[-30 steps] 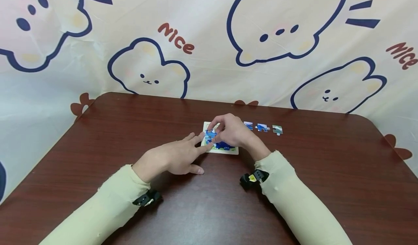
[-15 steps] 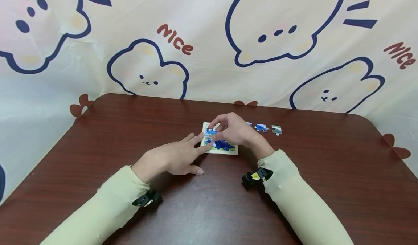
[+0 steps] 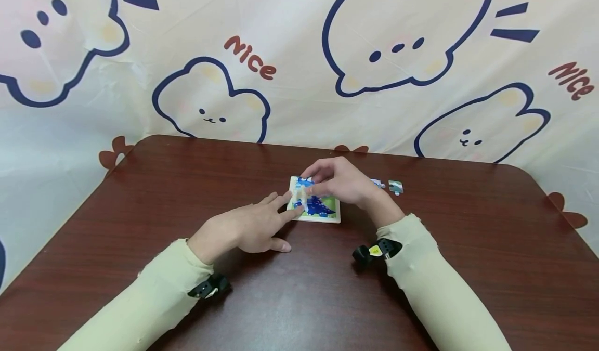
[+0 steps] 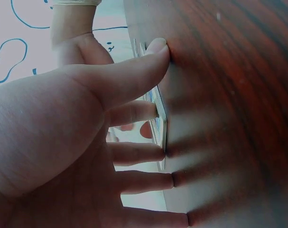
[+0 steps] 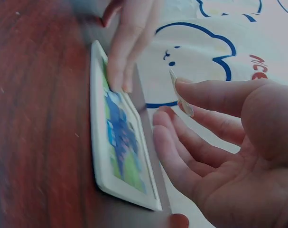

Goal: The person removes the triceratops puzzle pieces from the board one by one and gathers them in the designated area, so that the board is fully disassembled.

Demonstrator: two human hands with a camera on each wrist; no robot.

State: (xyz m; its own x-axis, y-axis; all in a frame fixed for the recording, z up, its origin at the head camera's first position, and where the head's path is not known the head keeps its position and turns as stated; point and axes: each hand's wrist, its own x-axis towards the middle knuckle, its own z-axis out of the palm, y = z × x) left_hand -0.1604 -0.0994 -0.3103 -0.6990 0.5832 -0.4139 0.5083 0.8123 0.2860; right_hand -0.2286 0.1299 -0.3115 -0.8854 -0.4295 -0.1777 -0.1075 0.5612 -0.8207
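A small jigsaw puzzle board [image 3: 323, 219] with a pale frame and a blue dinosaur picture lies on the table. My left hand [image 3: 250, 223] is spread beside it, with fingertips on its left edge. In the left wrist view those fingers [image 4: 134, 153] are straight and the thumb stands apart. My right hand [image 3: 348, 184] is over the board's upper right part, hiding some of the picture. Between thumb and fingertip it pinches a thin puzzle piece [image 5: 181, 99], seen nearly edge-on in the right wrist view, raised off the board.
Loose puzzle pieces lie on the dark wooden table [image 3: 290, 299] right of the board: one [image 3: 395, 186] in full view, another [image 3: 378, 183] partly behind the right hand. A printed cloth [image 3: 299, 80] hangs along the table's far edge.
My right hand has moved right and slightly up from the board's left side, pinching the puzzle piece, and now covers more of the loose pieces. My left hand stays put.
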